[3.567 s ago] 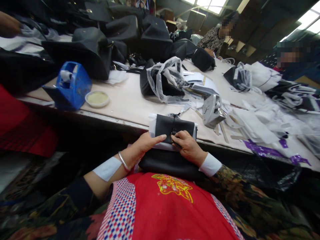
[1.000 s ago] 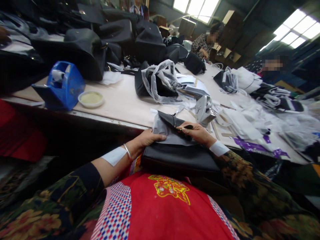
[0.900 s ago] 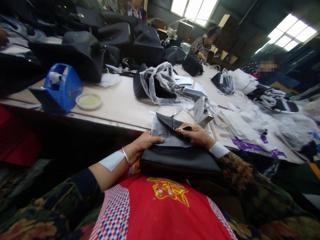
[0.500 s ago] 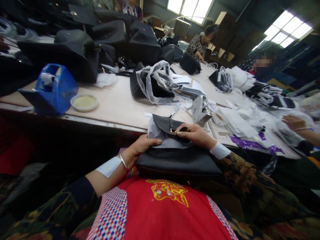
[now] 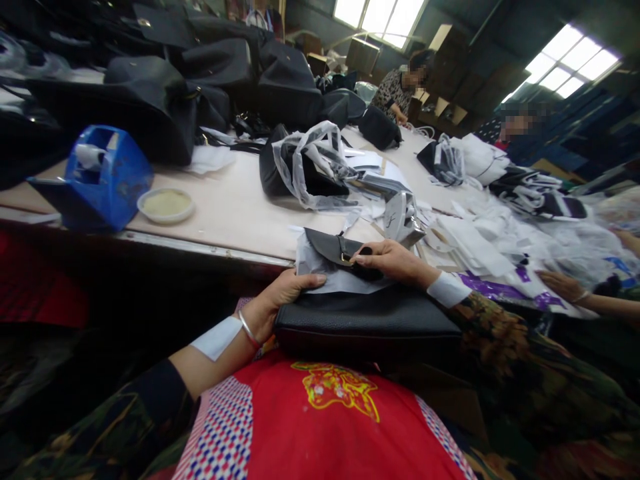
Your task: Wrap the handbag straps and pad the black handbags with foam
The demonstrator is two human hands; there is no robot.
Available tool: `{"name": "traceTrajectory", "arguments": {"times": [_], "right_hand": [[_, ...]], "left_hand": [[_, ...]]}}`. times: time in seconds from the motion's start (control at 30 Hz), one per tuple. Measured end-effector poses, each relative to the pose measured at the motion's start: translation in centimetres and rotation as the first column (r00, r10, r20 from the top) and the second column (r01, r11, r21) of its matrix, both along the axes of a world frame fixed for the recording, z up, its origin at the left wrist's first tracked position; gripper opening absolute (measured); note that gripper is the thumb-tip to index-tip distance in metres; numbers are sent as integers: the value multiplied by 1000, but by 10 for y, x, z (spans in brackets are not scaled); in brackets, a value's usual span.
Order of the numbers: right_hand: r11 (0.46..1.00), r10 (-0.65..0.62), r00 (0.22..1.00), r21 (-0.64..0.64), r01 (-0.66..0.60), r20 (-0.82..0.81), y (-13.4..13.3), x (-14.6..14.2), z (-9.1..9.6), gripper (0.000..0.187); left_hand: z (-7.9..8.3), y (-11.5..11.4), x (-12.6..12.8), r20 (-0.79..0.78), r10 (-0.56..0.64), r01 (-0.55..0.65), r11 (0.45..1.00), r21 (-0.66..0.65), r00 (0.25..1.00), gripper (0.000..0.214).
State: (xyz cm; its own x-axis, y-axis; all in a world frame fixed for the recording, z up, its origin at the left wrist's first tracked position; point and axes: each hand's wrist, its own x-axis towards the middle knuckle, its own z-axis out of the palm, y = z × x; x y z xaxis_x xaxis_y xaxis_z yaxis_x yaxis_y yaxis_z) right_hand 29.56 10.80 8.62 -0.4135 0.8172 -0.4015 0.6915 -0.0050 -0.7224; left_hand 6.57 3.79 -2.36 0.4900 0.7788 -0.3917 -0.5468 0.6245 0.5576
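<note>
A black leather-look handbag [image 5: 365, 323] lies against my red apron at the table's edge. Translucent white wrapping paper [image 5: 311, 257] spreads over its upper part. On top of the paper sits a black flap [image 5: 323, 245] with a small gold-coloured buckle [image 5: 345, 258]. My left hand [image 5: 283, 293] is closed round the left side of the bag, its thumb pressing on the paper. With thumb and fingers pinched, my right hand [image 5: 397, 261] grips a short black strap [image 5: 367, 252] beside the buckle. My right fingers partly cover the strap's end.
A blue tape dispenser [image 5: 107, 180] and a dish of pale paste [image 5: 166, 205] stand at the left. Ahead lies another black bag with plastic-wrapped handles [image 5: 305, 167], near a grey dispenser [image 5: 400, 217]. Black bags pile up behind. A co-worker's hand [image 5: 563, 285] is at the right.
My right hand has shifted slightly, still pinching the strap by the buckle. My left hand stays in place. The co-worker's hand at the right has come lower and nearer.
</note>
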Motion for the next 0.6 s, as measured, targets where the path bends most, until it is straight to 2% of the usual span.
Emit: {"name": "traceTrajectory", "arguments": {"times": [0.23, 0.4, 0.6], "right_hand": [[1000, 7, 998, -17, -8, -69, 0, 2, 4, 44], [999, 32, 998, -37, -35, -55, 6, 5, 5, 46], [992, 91, 995, -90, -93, -34, 12, 8, 5, 50]], "left_hand": [[5, 0, 1, 37, 0, 1, 1000, -14, 999, 56], [3, 3, 2, 48, -13, 14, 1000, -10, 999, 51], [3, 2, 4, 75, 9, -10, 1000, 16, 997, 57]]}}
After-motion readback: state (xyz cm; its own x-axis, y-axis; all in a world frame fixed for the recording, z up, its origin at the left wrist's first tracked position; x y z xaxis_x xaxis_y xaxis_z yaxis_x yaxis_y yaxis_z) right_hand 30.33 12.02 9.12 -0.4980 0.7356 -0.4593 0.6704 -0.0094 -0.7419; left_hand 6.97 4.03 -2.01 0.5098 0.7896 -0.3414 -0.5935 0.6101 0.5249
